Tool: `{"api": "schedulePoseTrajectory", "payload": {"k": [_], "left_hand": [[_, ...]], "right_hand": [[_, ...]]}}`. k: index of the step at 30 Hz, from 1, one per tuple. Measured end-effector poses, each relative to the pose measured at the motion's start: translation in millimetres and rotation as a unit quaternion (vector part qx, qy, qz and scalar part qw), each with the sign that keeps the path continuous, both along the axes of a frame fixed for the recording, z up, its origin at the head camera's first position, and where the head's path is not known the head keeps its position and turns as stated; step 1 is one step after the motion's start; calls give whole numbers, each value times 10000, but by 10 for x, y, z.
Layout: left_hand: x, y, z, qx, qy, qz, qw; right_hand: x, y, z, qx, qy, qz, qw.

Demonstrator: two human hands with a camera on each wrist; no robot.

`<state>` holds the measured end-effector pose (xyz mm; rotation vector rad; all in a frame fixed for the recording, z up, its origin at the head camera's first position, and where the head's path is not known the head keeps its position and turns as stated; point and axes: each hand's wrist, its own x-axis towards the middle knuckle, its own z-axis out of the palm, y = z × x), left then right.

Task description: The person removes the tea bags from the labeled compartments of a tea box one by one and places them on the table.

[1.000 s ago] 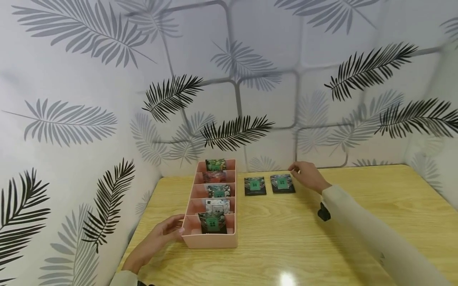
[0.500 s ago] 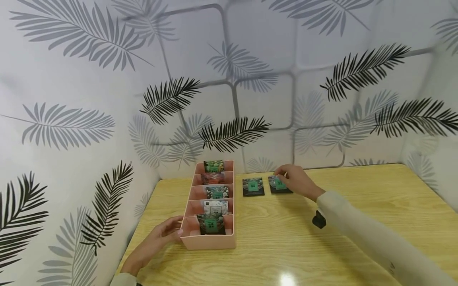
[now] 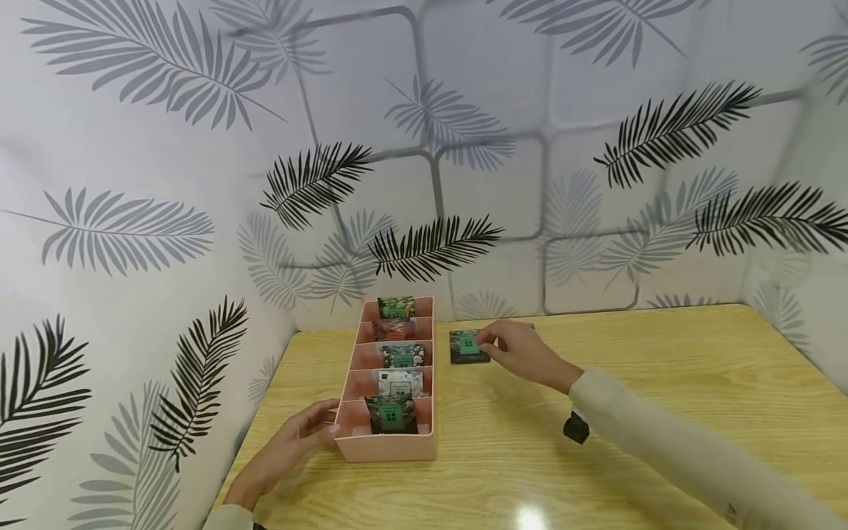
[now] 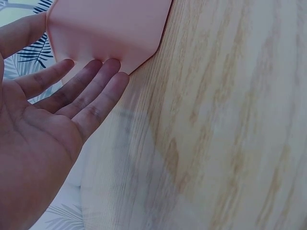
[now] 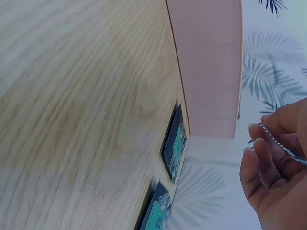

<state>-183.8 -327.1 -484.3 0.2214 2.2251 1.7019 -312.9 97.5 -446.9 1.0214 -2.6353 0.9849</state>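
A long pink divided box (image 3: 391, 450) stands on the wooden table, with a patterned sachet in each compartment. My left hand (image 3: 294, 436) rests at its near left corner; in the left wrist view the extended fingertips (image 4: 111, 64) touch the box wall. My right hand (image 3: 530, 356) is over the table right of the box. In the right wrist view its thumb and fingers pinch a thin sachet (image 5: 277, 140), seen edge-on. Below lie two flat black sachets with green labels: the left sachet (image 3: 466, 346) shows partly, while the other sachet (image 5: 158, 213) is mostly hidden by my hand in the head view.
A white wall (image 3: 490, 184) with a feather pattern rises directly behind the table and along its left side. The wooden table top (image 3: 563, 456) extends in front of the box and to the right.
My right hand reached the right-hand sachet, then moved left towards the box with a thin sachet between its fingers. The left hand and the box have stayed in place.
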Motion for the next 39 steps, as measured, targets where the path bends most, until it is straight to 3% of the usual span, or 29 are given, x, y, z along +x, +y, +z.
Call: {"api": "schedulePoseTrajectory", "payload": {"k": [19, 31, 39], "left_hand": [[-38, -18, -17, 89, -18, -11, 10000], [-65, -21, -29, 115, -62, -55, 9999], [-88, -49, 19, 149, -25, -126, 9998]], "right_hand": [[303, -498, 87, -257, 184, 851, 9959], [491, -860, 77, -112, -273, 1225, 9920], [495, -1012, 11, 61, -426, 1155, 9924]]}}
